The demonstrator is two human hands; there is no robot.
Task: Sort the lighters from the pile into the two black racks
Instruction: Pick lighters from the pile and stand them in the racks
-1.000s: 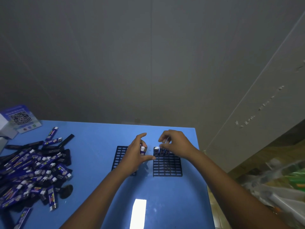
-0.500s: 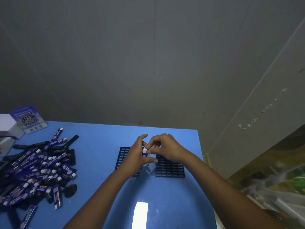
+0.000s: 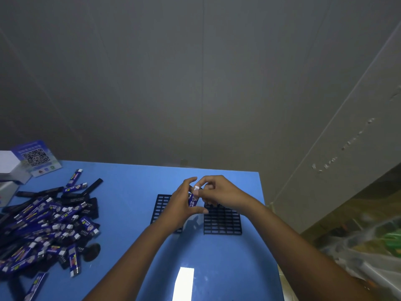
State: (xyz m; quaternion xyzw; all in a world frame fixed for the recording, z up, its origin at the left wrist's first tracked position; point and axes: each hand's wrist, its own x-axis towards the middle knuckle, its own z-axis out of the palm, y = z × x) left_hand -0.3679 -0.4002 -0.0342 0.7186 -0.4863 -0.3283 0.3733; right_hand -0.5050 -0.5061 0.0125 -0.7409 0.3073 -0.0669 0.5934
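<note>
I see a big flat blue table [image 3: 138, 185] under a plain grey wall [image 3: 195, 72]. On the left side of the table lies a big messy pile of blue and black lighters [image 3: 41, 224] with white tops. Some of them lie apart from the heap, near its far edge. Behind the pile, at the far left corner, stands a small blue card with a square black code [image 3: 35, 157] on it, next to a white box [image 3: 8, 166].

Near the middle of the table lie two black plastic racks with little square holes. The left black rack [image 3: 161, 205] is partly hidden under my left arm. The right black rack [image 3: 223, 222] lies just beside it, with a strip of blue table between them. A few dark things stand in its far row, but I cannot tell what they are.

My two hands meet above the gap between the racks. My left hand [image 3: 181, 205] curls around one blue lighter with a white top [image 3: 193, 198] and holds it almost upright. My right hand [image 3: 219, 192] pinches the white top of that same lighter with its fingertips [image 3: 196, 192]. The lighter is up in the air, not in a rack yet.

A bright white patch of light [image 3: 184, 283] shines on the near part of the table.
</note>
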